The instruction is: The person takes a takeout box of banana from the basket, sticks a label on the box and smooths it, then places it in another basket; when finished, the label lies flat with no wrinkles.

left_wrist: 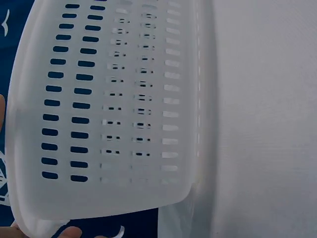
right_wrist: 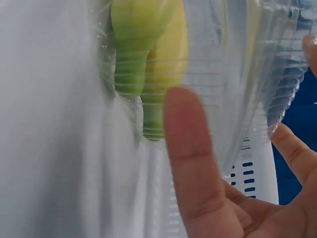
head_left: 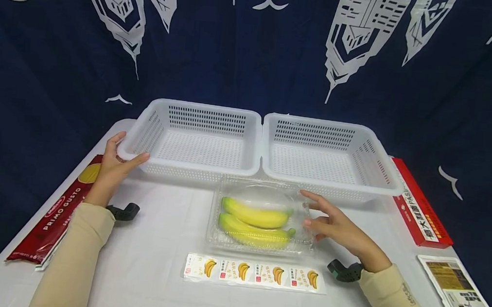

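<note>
My left hand (head_left: 113, 166) grips the near left corner of the left white plastic basket (head_left: 192, 164), thumb toward the front rim. In the left wrist view, fingertips (left_wrist: 72, 232) show at that basket's corner, and the rest of the hand is mostly out of frame. Two yellow-green bananas (head_left: 255, 222) lie inside a clear plastic clamshell box (head_left: 214, 233) in front of the baskets. My right hand (head_left: 332, 222) is spread at the box's right side. In the right wrist view its thumb (right_wrist: 190, 148) is straight beside the wall; whether it touches, I cannot tell.
A second white basket (head_left: 331, 185) stands beside the left one. A strip of banana-printed stickers (head_left: 255, 274) lies before the box. A red spaghetti bag (head_left: 56, 215) lies at left; at right are a red pasta box (head_left: 421, 208) and a white pouch (head_left: 458, 289).
</note>
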A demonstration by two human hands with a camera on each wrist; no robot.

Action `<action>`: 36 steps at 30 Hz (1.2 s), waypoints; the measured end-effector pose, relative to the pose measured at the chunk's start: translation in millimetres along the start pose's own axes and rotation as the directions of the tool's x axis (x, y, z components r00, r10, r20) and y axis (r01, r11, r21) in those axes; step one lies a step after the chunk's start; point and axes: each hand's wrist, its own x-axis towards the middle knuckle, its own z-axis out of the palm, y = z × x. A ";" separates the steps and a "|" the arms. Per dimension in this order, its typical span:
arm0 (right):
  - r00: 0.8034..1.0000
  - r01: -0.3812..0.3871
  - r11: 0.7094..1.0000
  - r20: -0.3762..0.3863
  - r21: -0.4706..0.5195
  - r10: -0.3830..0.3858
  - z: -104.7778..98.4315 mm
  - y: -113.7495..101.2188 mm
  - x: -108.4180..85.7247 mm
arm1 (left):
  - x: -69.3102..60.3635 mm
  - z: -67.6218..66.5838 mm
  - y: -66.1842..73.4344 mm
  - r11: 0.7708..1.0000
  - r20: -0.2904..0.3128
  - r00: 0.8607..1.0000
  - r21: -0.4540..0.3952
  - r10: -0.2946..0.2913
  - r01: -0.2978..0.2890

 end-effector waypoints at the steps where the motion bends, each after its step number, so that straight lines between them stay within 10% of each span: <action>1: 1.000 0.009 1.000 -0.009 -0.010 -0.009 -0.4 -0.6 -0.5 | -0.6 0.5 1.6 1.000 -0.019 1.000 0.013 0.012 -0.011; 10: 0.983 0.086 0.952 -0.132 -0.295 -0.130 -1.2 -16.0 -8.6 | -19.0 5.8 20.0 0.944 -0.185 0.960 0.293 0.212 -0.152; 15: 0.945 0.160 0.888 -0.193 -0.430 -0.264 3.2 -25.1 -13.8 | -38.7 9.5 29.9 0.853 -0.113 0.906 0.400 0.408 -0.334; 20: 0.867 0.327 0.822 -0.198 -0.466 -0.457 14.5 -32.7 -13.9 | -56.9 12.3 33.5 0.743 0.025 0.835 0.442 0.550 -0.502; 24: 0.825 0.428 0.785 -0.160 -0.449 -0.541 24.0 -39.2 -13.7 | -71.5 12.4 37.3 0.717 0.216 0.837 0.437 0.503 -0.543; 29: 0.823 0.489 0.779 -0.088 -0.392 -0.561 36.1 -47.6 -15.0 | -87.2 15.9 37.1 0.764 0.464 0.832 0.402 0.305 -0.504; 36: 0.792 0.600 0.760 0.054 -0.251 -0.608 55.4 -52.0 -15.2 | -100.9 30.5 27.5 0.807 0.681 0.710 0.310 0.181 -0.503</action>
